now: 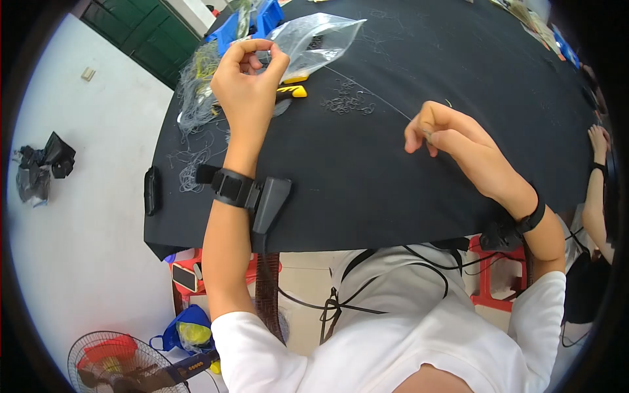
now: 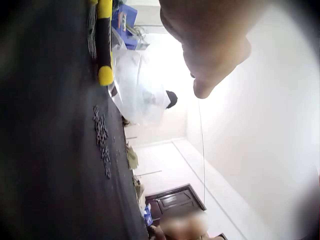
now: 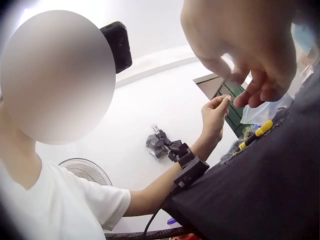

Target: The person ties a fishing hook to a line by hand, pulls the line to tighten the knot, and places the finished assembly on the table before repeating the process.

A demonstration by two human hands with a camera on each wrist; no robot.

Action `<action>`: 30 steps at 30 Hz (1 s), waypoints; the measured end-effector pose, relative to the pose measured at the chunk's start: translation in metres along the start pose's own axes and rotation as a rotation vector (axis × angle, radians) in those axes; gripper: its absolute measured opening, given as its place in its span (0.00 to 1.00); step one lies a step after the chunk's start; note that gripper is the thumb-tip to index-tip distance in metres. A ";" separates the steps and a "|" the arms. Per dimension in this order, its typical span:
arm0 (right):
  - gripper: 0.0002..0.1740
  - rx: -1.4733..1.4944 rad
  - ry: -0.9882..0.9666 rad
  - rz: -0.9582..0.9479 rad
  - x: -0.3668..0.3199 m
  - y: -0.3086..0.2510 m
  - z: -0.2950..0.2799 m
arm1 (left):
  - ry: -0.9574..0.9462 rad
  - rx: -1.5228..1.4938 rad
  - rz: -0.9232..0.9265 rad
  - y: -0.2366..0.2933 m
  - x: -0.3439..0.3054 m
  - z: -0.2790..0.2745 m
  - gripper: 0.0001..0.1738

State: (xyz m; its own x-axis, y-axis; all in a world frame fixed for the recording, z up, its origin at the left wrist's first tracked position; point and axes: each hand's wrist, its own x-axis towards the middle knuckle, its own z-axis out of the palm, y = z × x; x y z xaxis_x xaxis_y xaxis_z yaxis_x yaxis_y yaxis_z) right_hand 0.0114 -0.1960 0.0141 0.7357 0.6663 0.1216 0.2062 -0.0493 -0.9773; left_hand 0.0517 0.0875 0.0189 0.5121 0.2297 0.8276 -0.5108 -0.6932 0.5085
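Note:
My left hand point(image 1: 252, 82) is raised over the far left of the table, its thumb and index fingertip pinched together. A thin fishing line point(image 1: 370, 92) runs taut from these fingertips across to my right hand; in the left wrist view the line point(image 2: 202, 150) leaves the fingertips. My right hand point(image 1: 455, 134) is above the table's right half, thumb pressed against curled fingers on the line's other end. A tiny piece shows at that pinch, too small to make out. Between the hands, on the black cloth, lies a pile of small dark hooks point(image 1: 347, 99).
A clear plastic bag point(image 1: 327, 39) and blue bin point(image 1: 265, 19) stand behind my left hand. Tangled line bundles point(image 1: 196, 85) and a black-and-yellow handled tool point(image 1: 295, 92) lie at left. A black case point(image 1: 151, 190) sits by the left edge. Another person's arm point(image 1: 593, 190) is at right.

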 end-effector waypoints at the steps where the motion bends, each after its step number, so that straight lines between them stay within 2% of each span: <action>1: 0.11 0.005 -0.003 -0.014 -0.001 0.002 0.000 | 0.022 0.009 -0.006 -0.006 0.002 -0.003 0.05; 5: 0.11 0.004 -0.021 -0.005 -0.002 -0.002 0.000 | 0.116 0.124 -0.018 -0.023 0.011 -0.015 0.08; 11: 0.11 0.038 -0.039 -0.020 -0.002 -0.002 -0.001 | 0.156 0.263 0.006 -0.043 0.015 -0.023 0.08; 17: 0.10 0.041 -0.034 -0.034 -0.002 -0.001 -0.002 | 0.174 0.242 -0.025 -0.047 0.017 -0.025 0.08; 20: 0.10 0.037 -0.004 -0.060 0.001 0.000 -0.008 | 0.165 0.218 -0.104 -0.047 0.018 -0.026 0.10; 24: 0.09 0.091 0.128 -0.076 0.006 0.003 -0.020 | 0.162 -0.113 -0.296 -0.056 0.016 -0.019 0.09; 26: 0.08 0.179 0.226 -0.056 0.012 0.007 -0.031 | 0.133 -0.400 -0.394 -0.040 0.010 -0.009 0.09; 30: 0.09 0.280 0.406 -0.026 0.017 0.017 -0.053 | -0.021 -0.556 -0.515 -0.002 -0.001 0.005 0.11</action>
State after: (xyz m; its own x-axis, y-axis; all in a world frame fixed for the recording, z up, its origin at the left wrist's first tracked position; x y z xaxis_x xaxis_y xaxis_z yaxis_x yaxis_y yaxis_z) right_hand 0.0617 -0.2243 0.0083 0.9361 0.3180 0.1503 0.0879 0.2024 -0.9753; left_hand 0.0556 0.0848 0.0154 0.7905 0.4142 0.4512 -0.4736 -0.0538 0.8791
